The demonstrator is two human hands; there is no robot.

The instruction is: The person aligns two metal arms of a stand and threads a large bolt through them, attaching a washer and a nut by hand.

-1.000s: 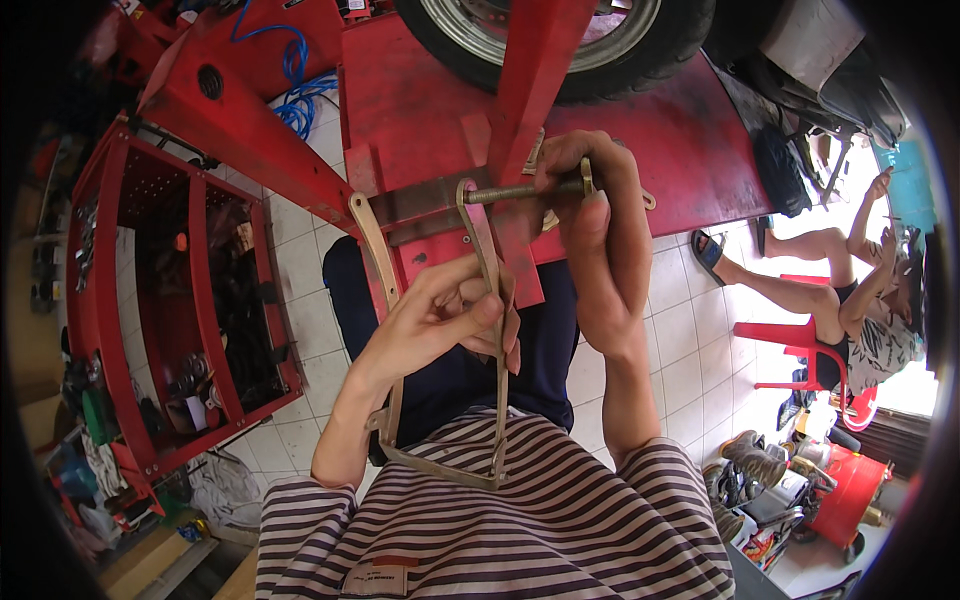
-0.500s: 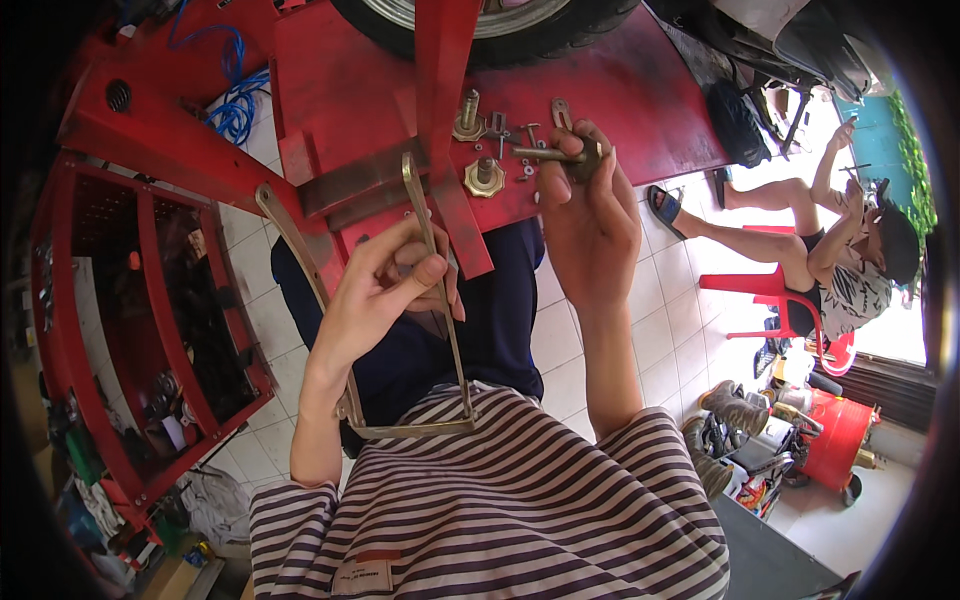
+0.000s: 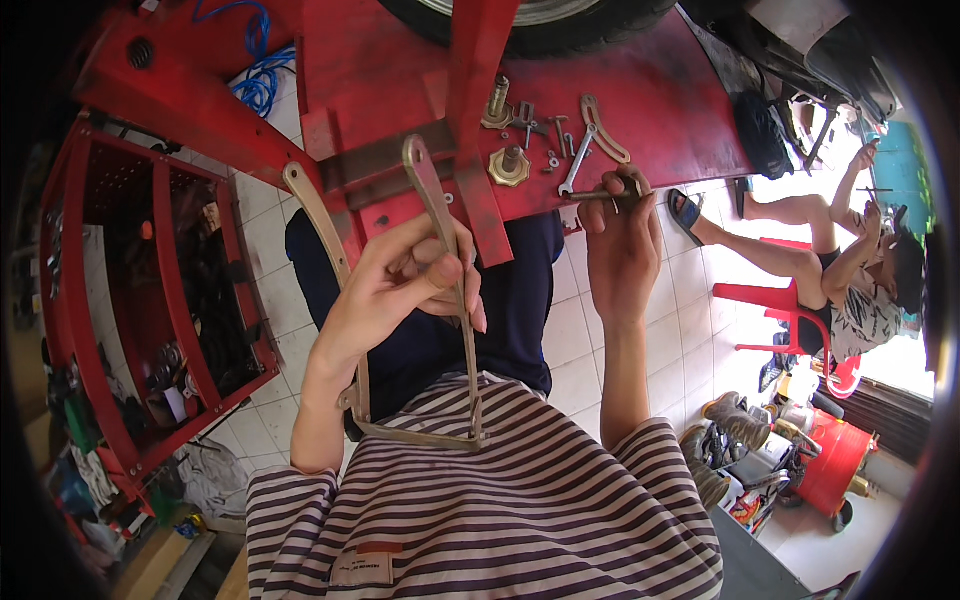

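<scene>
Beyond the lap (image 3: pixel 520 310), one red table (image 3: pixel 685 110), with one tyred wheel (image 3: pixel 590 35) at its far side. Over the lap, one U-shaped metal bracket (image 3: pixel 468 345), pinched by its right arm in the left hand (image 3: pixel 400 270), probably for steadiness. Beside the table edge, gripped by the fingers of the right hand (image 3: pixel 625 250), one metal bolt (image 3: pixel 583 195), well apart from the bracket. Grouped on the table, perhaps for easy reach: one curved slotted plate (image 3: pixel 604 138), one spanner (image 3: pixel 577 168), two brass-coloured threaded knobs (image 3: pixel 510 168), several small fasteners (image 3: pixel 552 160).

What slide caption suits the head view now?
Left hand grips a U-shaped metal frame while the right hand holds a metal rod near the red worktop's edge.
</scene>
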